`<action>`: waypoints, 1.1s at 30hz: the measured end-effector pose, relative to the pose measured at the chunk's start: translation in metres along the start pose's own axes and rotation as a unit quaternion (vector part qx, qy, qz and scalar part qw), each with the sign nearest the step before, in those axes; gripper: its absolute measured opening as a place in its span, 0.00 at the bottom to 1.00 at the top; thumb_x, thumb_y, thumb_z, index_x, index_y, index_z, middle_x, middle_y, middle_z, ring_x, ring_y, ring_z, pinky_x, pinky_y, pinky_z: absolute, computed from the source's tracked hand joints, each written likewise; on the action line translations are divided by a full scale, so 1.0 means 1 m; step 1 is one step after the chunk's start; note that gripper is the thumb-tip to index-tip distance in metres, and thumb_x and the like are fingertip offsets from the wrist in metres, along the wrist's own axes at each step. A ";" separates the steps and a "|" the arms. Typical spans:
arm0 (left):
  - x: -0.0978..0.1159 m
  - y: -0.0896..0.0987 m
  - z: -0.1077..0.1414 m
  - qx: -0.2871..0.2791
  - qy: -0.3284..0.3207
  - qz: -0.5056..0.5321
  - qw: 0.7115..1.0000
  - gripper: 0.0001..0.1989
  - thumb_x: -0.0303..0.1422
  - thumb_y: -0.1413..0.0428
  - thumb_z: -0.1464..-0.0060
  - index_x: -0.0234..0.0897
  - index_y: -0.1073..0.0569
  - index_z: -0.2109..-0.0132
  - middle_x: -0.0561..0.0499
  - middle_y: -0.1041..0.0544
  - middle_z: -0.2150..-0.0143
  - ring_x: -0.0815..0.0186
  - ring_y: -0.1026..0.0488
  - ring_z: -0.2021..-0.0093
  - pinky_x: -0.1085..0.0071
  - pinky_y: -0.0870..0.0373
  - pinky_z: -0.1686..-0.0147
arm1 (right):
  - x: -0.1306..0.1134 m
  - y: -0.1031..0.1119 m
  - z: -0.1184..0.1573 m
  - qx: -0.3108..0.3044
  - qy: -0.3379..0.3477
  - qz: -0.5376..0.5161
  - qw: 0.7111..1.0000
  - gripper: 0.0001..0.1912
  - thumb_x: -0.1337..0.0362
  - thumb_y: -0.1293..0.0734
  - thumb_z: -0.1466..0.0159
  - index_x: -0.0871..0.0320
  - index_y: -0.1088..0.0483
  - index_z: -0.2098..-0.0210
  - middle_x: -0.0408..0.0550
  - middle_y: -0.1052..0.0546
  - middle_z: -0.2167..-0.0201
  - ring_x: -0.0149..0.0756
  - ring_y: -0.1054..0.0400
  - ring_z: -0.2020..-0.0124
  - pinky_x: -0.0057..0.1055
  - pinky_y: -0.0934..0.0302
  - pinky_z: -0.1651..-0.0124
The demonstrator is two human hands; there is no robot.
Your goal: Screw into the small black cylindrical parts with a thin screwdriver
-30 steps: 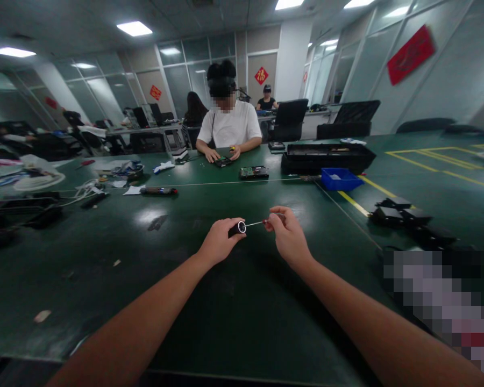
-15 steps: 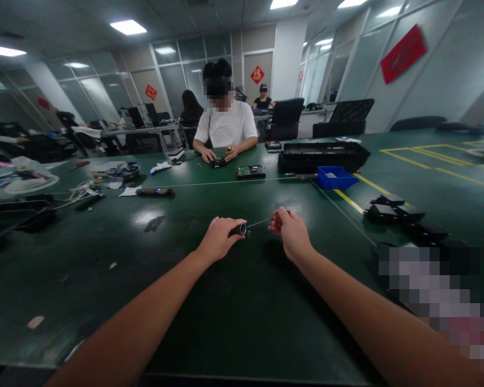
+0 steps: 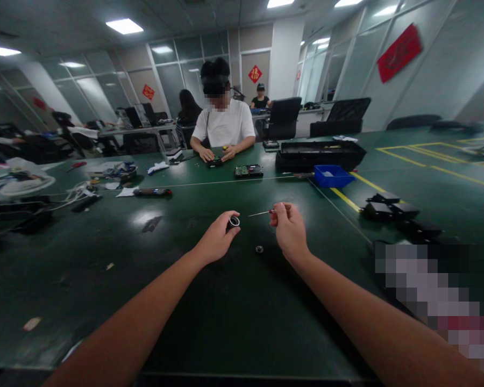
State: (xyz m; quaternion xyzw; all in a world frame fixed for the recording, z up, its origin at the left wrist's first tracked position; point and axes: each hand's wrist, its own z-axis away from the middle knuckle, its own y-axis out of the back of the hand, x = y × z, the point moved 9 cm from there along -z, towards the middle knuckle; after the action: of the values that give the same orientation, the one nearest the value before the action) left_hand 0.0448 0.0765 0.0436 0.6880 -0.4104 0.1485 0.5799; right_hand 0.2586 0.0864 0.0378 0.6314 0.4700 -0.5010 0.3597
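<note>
A short black cylinder (image 3: 234,221) with a silver rim is gripped by my left hand (image 3: 216,237), its open end turned toward the right. My right hand (image 3: 291,230) is closed on a thin screwdriver (image 3: 261,213) with a red handle. The metal shaft points left, with its tip a short way from the cylinder and not touching it. Below the gap between my hands, a small round metal part (image 3: 259,249) lies on the green table (image 3: 226,322).
Across the table a person (image 3: 225,126) handles a dark device, beside a green circuit board (image 3: 248,171). A black tray (image 3: 320,157), a blue bin (image 3: 333,176) and black blocks (image 3: 391,207) are to the right. A dark tool (image 3: 153,192) and cables lie left.
The small round part has dropped from beside the cylinder onto the table. The cylinder's open end has tilted up, and the screwdriver has drawn away from it. The view has shifted slightly.
</note>
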 end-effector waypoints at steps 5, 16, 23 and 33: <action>0.011 -0.001 0.002 -0.020 0.046 0.030 0.998 0.17 0.45 0.45 0.37 0.39 0.30 0.49 0.49 0.24 0.58 0.62 0.27 0.62 0.65 0.30 0.61 | -0.005 0.000 0.003 -0.004 0.006 0.008 1.000 0.13 0.50 0.37 0.33 0.52 0.30 0.61 0.45 0.24 0.67 0.36 0.30 0.68 0.34 0.36 0.63; 0.051 -0.054 0.009 -0.185 -0.104 -0.173 0.962 0.19 0.41 0.45 0.37 0.41 0.26 0.42 0.44 0.23 0.50 0.53 0.25 0.52 0.60 0.29 0.54 | -0.006 -0.001 0.002 -0.006 0.015 -0.003 1.000 0.12 0.51 0.37 0.32 0.53 0.31 0.61 0.44 0.25 0.68 0.36 0.31 0.68 0.34 0.36 0.62; 0.053 -0.068 0.006 -0.218 -0.119 -0.245 0.937 0.12 0.39 0.44 0.37 0.38 0.24 0.52 0.43 0.24 0.54 0.54 0.24 0.57 0.63 0.29 0.61 | -0.006 0.000 0.002 0.004 0.014 -0.001 1.000 0.13 0.51 0.37 0.33 0.54 0.31 0.61 0.44 0.25 0.69 0.36 0.31 0.69 0.34 0.36 0.63; -0.015 0.024 -0.010 -0.034 0.085 0.170 0.981 0.13 0.38 0.46 0.40 0.38 0.24 0.53 0.50 0.26 0.64 0.68 0.31 0.71 0.71 0.38 0.72 | -0.008 0.001 0.003 -0.010 0.001 0.006 1.000 0.13 0.51 0.38 0.32 0.53 0.29 0.61 0.46 0.24 0.67 0.38 0.30 0.67 0.37 0.35 0.61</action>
State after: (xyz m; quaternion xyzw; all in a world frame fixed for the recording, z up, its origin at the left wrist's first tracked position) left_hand 0.0202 0.0916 0.0528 0.5727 -0.4758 0.2884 0.6021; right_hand 0.2584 0.0811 0.0448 0.6309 0.4718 -0.4934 0.3685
